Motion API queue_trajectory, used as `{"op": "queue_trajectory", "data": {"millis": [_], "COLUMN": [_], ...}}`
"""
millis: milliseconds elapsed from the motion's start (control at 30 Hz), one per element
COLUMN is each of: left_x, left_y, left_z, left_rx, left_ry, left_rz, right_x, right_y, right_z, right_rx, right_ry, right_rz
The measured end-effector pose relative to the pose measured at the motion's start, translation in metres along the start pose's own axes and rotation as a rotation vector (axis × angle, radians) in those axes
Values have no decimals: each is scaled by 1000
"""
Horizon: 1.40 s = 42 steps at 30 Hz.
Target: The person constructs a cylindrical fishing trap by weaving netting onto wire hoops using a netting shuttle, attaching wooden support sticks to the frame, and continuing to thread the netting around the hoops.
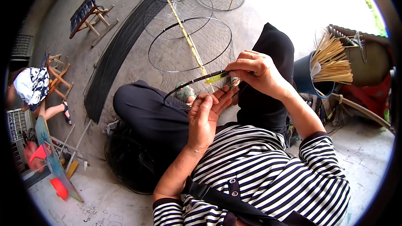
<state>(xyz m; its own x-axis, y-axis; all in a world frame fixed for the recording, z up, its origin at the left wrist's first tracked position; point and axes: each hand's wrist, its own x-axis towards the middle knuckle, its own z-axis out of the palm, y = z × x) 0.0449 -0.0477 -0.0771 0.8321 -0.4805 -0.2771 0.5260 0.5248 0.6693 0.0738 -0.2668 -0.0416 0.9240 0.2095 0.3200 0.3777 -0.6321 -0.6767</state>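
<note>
Over my lap, my right hand (257, 73) pinches the end of a thin black hoop (190, 80) between thumb and fingers. Bright yellow-green material (215, 78) is on the hoop just beside those fingertips. My left hand (205, 117) is just below, thumb and fingers pressed together; whatever is between them is too small to make out. Fine mesh netting (190, 52) runs from this hoop to further black hoops (231, 44) on the floor. A slim bamboo stick (184, 31) lies lengthwise along the net.
At right, a dark blue bucket (302, 73) holds many thin wooden sticks (331, 60). A long bundle of black strips (113, 60) curves across the floor. Left are a folding chair (86, 16), a seated person (33, 86) and a board with red pieces (52, 159).
</note>
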Motion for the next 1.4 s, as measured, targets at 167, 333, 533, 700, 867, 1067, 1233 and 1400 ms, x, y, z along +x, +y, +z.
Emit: {"op": "queue_trajectory", "data": {"millis": [167, 333, 533, 700, 867, 1067, 1233, 1400], "left_x": [-1, 0, 0, 0, -1, 10, 15, 13], "left_y": [2, 2, 1, 2, 4, -17, -7, 0], "left_z": [1, 2, 1, 2, 3, -1, -8, 4], "left_rx": [-19, -28, -25, -37, -33, 32, 115, 13], "left_ry": [-19, -21, -14, -20, -20, 56, 35, 26], "left_rz": [1, -2, 4, 1, 1, 49, 35, 19], "right_x": [0, -4, -9, -12, -13, 9, 27, 48], "right_y": [-4, -10, -13, -14, -19, -51, -51, -59], "right_z": [-17, -12, 6, 11, 12, 38, 45, 4], "right_rx": [-150, -210, -125, -96, -29, 0, -229, 895], "right_ry": [-8, -5, 86, 119, 153, 54, -40, 247], "right_rz": [-7, -45, -5, 53, 118, -5, -5, 247]}}
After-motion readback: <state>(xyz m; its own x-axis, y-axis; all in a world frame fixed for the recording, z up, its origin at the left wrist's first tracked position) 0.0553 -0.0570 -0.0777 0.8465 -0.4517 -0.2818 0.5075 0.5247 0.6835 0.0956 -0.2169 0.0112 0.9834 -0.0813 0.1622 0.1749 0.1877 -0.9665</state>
